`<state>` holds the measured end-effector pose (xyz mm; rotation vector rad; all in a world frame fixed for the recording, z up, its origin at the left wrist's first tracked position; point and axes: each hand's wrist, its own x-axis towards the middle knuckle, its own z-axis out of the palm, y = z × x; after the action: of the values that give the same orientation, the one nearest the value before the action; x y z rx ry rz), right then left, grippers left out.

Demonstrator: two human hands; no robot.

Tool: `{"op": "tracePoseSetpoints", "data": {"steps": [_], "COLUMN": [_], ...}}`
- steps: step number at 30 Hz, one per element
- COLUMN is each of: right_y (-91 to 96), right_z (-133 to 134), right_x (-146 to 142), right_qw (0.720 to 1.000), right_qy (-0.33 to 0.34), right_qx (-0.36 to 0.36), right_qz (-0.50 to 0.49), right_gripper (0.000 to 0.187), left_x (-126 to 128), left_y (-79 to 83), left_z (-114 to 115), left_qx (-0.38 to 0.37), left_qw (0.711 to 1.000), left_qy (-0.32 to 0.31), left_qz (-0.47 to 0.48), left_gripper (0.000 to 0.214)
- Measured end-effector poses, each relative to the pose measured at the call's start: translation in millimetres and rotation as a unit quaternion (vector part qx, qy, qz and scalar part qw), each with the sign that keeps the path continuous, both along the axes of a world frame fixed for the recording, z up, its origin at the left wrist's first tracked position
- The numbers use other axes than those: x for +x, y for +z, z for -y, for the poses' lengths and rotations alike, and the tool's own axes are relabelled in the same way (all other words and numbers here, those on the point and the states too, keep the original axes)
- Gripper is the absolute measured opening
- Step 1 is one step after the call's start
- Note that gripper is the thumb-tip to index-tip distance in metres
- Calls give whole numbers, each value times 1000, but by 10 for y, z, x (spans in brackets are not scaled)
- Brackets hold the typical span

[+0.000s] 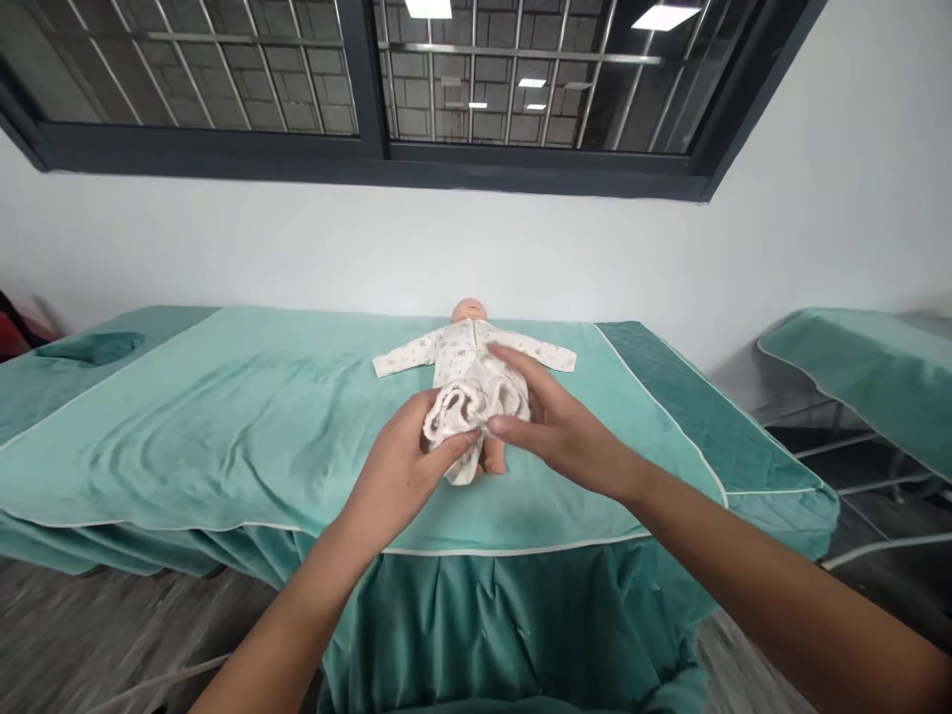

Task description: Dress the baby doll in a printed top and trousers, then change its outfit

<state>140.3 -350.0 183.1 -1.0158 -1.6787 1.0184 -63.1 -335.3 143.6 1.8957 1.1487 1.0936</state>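
Above the legs of a baby doll (468,310) is a bunched pair of white patterned baby pants (465,412), gathered up with rolled openings facing me. My left hand (406,451) grips its left side, thumb in front and fingers behind. On the other side my right hand (554,421) holds the cloth between thumb and fingers, the index finger stretched along the top. The doll lies on its back, head away from me, in a white patterned long-sleeved top (455,347) with both sleeves spread. Its bare feet (494,456) show below the bunched cloth; most of the legs are hidden.
A green sheet (297,416) with white piping covers the bed under the doll, its skirt (513,625) hanging at the front edge. Behind stand a white wall (334,248) and a dark-framed barred window (379,149). Another green-covered bed (878,367) is at right.
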Motion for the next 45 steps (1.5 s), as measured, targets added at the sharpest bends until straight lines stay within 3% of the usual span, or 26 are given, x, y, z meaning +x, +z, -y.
{"op": "tracePoseSetpoints", "data": {"steps": [3, 7, 9, 11, 14, 15, 18, 23, 26, 31, 35, 38, 42, 45], "right_y": [21, 117, 202, 302, 450, 492, 593, 696, 732, 780, 850, 881, 839, 761], "right_z": [-6, -62, -62, -28, 52, 71, 56, -152, -228, -253, -307, -340, -339, -333], "right_x": [11, 58, 100, 138, 166, 169, 172, 230, 282, 335, 290, 223, 193, 243], "right_qw": [990, 977, 975, 979, 993, 996, 998, 999, 997, 964, 989, 999, 999, 997], "right_qy": [-18, -71, -94, -96, -78, -68, -38, -28, -56, -138, -83, -36, -38, -60], "right_qx": [56, 105, 93, 33, -50, -57, -27, 14, 35, 133, 62, 12, 14, 15], "right_qz": [125, 173, 181, 176, 76, 33, -40, -33, 32, 184, 103, 23, 6, 38], "right_gripper": [19, 11, 11, 18, 6, 15, 39, 18, 18, 23, 14, 15, 26, 25], "left_x": [-58, -112, -130, -132, -100, -84, -37, -2, 3, -6, 64, 233, 442, 458], "left_y": [91, 205, 262, 321, 417, 452, 568, 768, 846, 860, 836, 774, 602, 499], "left_z": [17, 22, 20, 35, 88, 104, 95, -133, -243, -313, -333, -266, -170, -197], "left_qx": [-3, -32, -9, 24, 39, 36, 32, 53, 93, 144, 199, 211, 51, -71], "left_qw": [999, 998, 998, 998, 998, 998, 996, 974, 964, 969, 969, 974, 993, 978], "left_qy": [-31, -53, -50, -53, -38, -28, -2, 16, 38, 89, 129, 63, -105, -172], "left_qz": [-13, 24, 32, 35, 40, 45, 78, 218, 247, 183, 74, 48, 12, 92], "left_gripper": [33, 34, 33, 32, 35, 36, 40, 46, 45, 40, 29, 24, 27, 32]}}
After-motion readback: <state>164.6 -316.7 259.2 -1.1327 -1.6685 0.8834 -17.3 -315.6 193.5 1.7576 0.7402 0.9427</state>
